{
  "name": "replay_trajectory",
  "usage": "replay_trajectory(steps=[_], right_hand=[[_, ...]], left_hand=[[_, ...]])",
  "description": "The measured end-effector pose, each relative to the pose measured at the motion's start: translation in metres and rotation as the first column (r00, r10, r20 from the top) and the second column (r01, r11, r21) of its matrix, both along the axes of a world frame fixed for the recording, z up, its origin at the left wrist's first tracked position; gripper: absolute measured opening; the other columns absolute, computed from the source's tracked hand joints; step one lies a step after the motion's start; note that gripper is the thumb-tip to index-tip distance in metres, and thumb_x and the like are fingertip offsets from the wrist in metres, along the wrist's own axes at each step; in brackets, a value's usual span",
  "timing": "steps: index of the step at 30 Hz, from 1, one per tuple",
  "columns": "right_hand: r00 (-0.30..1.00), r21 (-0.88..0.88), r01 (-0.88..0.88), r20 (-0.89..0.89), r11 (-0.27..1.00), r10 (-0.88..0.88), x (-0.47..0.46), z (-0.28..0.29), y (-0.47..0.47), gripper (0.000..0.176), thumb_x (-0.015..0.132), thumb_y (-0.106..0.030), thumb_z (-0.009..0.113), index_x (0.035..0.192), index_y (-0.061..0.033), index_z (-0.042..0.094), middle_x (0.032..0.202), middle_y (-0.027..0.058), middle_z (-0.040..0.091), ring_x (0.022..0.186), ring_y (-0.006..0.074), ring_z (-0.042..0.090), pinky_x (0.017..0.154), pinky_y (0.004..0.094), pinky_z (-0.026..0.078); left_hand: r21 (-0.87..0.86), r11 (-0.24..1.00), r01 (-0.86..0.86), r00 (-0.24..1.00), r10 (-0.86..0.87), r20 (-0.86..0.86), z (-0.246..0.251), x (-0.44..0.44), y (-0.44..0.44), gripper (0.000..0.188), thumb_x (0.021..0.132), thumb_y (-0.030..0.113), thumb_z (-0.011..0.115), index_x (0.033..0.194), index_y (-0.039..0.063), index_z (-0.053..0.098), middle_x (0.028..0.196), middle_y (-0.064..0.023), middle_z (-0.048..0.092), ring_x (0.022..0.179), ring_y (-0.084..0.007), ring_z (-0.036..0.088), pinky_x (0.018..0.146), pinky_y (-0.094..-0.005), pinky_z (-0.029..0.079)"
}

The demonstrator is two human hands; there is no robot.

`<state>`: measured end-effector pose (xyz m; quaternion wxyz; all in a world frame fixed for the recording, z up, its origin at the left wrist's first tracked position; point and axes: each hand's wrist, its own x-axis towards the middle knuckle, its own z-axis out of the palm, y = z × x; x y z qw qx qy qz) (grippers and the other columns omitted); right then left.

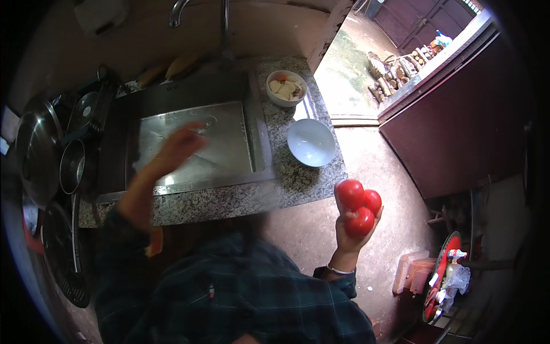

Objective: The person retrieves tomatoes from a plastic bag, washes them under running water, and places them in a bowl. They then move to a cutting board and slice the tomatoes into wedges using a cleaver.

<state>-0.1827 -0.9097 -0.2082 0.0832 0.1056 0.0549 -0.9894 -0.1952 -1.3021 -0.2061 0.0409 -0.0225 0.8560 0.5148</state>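
Three red tomatoes (pixel 359 223) rest in my right hand (pixel 349 241), which is held out over the floor, off the counter's right corner. My left hand (pixel 181 142) is blurred and hangs above the stainless steel sink (pixel 223 142), with no object seen in it; its fingers are too blurred to read exactly. On the granite counter right of the sink stands a pale, wet-looking bowl (pixel 311 142), holding nothing but a little shine of water. Behind it is a white bowl (pixel 286 102) of pale cut pieces with a bit of orange.
A faucet (pixel 176 15) rises behind the sink. Pans and a metal pot (pixel 73 167) crowd the left side, by a dark dish rack (pixel 88 107). At right are an open doorway, a dark red door (pixel 447 116), a pink plastic stool (pixel 414 273) and a red round table (pixel 442 275) with items.
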Motion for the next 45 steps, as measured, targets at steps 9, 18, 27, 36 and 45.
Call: replay_trajectory(steps=[9, 18, 27, 36, 45], right_hand=[[0.993, 0.118, 0.09, -0.088, 0.989, -0.08, 0.032, 0.017, 0.026, 0.061, 0.075, -0.026, 0.059, 0.123, -0.0156, 0.024, 0.118, 0.0141, 0.034, 0.108, 0.0314, 0.038, 0.06, 0.0316, 0.053], [0.859, 0.874, 0.485, -0.48, -0.015, -0.179, 0.036, -0.003, 0.008, 0.068, 0.069, -0.015, 0.063, 0.122, -0.0086, 0.021, 0.118, 0.0161, 0.038, 0.109, 0.0273, 0.042, 0.081, 0.0332, 0.046], [0.966, 0.519, 0.204, 0.029, 0.83, -0.255, 0.004, 0.031, -0.071, 0.072, 0.067, -0.027, 0.068, 0.118, -0.0022, 0.023, 0.109, 0.0144, 0.043, 0.102, 0.0274, 0.048, 0.083, 0.0348, 0.044], [0.987, 0.986, 0.147, -0.151, 0.073, 0.051, 0.012, 0.014, -0.08, 0.053, 0.08, -0.05, 0.039, 0.115, -0.011, 0.035, 0.126, 0.014, 0.034, 0.114, 0.0384, 0.031, 0.048, 0.0331, 0.051], [0.994, 0.222, -0.011, -0.106, 0.975, 0.035, 0.004, 0.009, -0.081, 0.044, 0.083, -0.034, 0.047, 0.117, -0.0093, 0.031, 0.123, 0.0168, 0.031, 0.111, 0.0308, 0.038, 0.064, 0.0315, 0.052]], left_hand=[[0.264, 0.952, -0.155, 0.918, 0.04, 0.396, -0.102, -0.119, 0.198, 0.036, 0.08, 0.02, 0.047, 0.105, -0.004, 0.042, 0.075, -0.0138, 0.058, 0.047, -0.0199, 0.056, 0.037, -0.0288, 0.045], [0.531, 0.781, -0.328, 0.903, 0.094, 0.42, -0.079, -0.122, 0.08, 0.031, 0.073, 0.015, 0.044, 0.094, -0.008, 0.049, 0.067, -0.0142, 0.058, 0.051, -0.0211, 0.059, 0.043, -0.03, 0.049], [0.31, 0.639, -0.704, 0.676, 0.468, 0.569, -0.22, -0.08, -0.09, 0.032, 0.071, 0.005, 0.046, 0.102, 0.001, 0.05, 0.078, -0.0151, 0.056, 0.06, -0.0269, 0.059, 0.04, -0.0331, 0.047], [-0.245, 0.909, -0.338, 0.847, 0.407, 0.341, -0.303, -0.081, -0.126, 0.059, 0.072, 0.023, 0.056, 0.122, 0.0, 0.033, 0.108, -0.0255, 0.048, 0.094, -0.0407, 0.051, 0.082, -0.0418, 0.041], [-0.341, 0.774, -0.533, 0.748, 0.243, -0.618, -0.068, -0.221, -0.071, 0.059, 0.079, 0.027, 0.054, 0.124, -0.002, 0.03, 0.124, -0.0222, 0.036, 0.116, -0.0352, 0.034, 0.096, -0.0384, 0.028]])
